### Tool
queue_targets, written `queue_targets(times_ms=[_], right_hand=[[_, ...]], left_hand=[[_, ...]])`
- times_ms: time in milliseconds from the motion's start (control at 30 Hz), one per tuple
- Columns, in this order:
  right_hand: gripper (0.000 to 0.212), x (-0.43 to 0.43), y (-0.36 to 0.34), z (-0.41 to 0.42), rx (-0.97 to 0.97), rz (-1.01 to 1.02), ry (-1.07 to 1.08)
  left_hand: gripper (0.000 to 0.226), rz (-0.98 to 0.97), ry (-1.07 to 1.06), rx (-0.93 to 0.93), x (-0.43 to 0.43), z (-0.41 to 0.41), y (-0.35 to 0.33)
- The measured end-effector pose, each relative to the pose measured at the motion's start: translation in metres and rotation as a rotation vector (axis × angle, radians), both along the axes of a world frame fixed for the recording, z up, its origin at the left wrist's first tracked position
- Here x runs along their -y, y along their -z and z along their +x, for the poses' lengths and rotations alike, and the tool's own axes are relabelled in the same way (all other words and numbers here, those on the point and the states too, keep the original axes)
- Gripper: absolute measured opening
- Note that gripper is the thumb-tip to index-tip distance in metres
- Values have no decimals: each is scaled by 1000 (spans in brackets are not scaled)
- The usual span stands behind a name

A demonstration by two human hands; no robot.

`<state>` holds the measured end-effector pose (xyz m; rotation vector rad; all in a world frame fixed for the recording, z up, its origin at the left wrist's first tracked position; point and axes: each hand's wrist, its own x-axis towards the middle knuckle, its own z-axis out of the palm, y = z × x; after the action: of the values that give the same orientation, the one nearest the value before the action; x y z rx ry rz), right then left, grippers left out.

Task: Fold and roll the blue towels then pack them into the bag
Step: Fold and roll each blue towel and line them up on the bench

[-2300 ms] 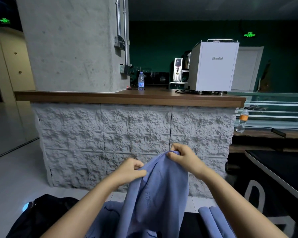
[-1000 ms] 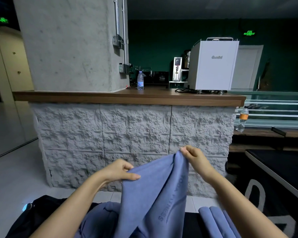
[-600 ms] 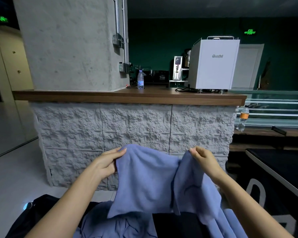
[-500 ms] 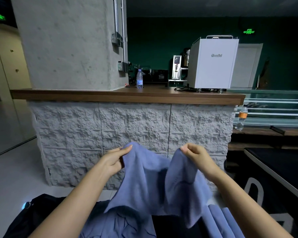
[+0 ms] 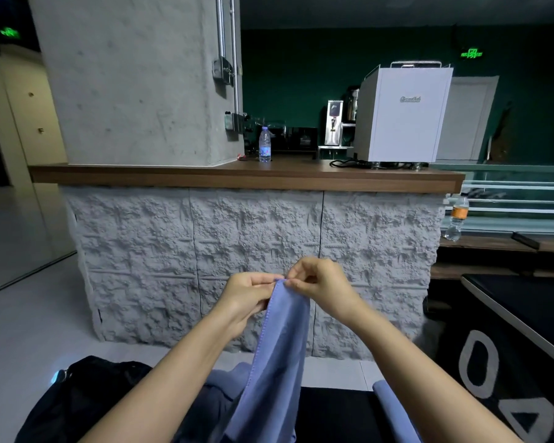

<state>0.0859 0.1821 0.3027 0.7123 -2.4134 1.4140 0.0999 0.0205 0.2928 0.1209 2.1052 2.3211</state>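
A blue towel (image 5: 275,356) hangs in the air in front of me, folded lengthwise into a narrow strip. My left hand (image 5: 248,297) and my right hand (image 5: 319,286) pinch its top corners, held together at one point. The towel's lower end drops out of view at the bottom edge. More blue cloth (image 5: 224,378) lies bunched below it. A rolled blue towel (image 5: 387,401) lies on the dark surface at the lower right, partly hidden by my right forearm. The black bag (image 5: 87,398) sits at the lower left.
A stone-faced counter (image 5: 247,179) with a wooden top stands close ahead, carrying a water bottle (image 5: 265,148) and a white machine (image 5: 403,113). A dark table (image 5: 525,302) reaches in from the right. Pale floor (image 5: 29,318) lies to the left.
My hands were apart with the towel spread between them. They have come together, bringing the two top corners into one pinch, and the towel now hangs as a narrow folded strip.
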Motion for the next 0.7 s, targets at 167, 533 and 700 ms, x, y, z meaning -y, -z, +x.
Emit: queue_targets(times_ms=[167,533,700], right_hand=[[18,1,4,2,-6,-8,12],[19,-37,26,6,222,-292,-224],[33,-80,43,6,176,-146,-64]], left_hand=[[16,-94,52,-14,5,2,2],[15,-104,-83,-159,23,-33,-15],[14,-117,-240,-165,62,-65,-19]])
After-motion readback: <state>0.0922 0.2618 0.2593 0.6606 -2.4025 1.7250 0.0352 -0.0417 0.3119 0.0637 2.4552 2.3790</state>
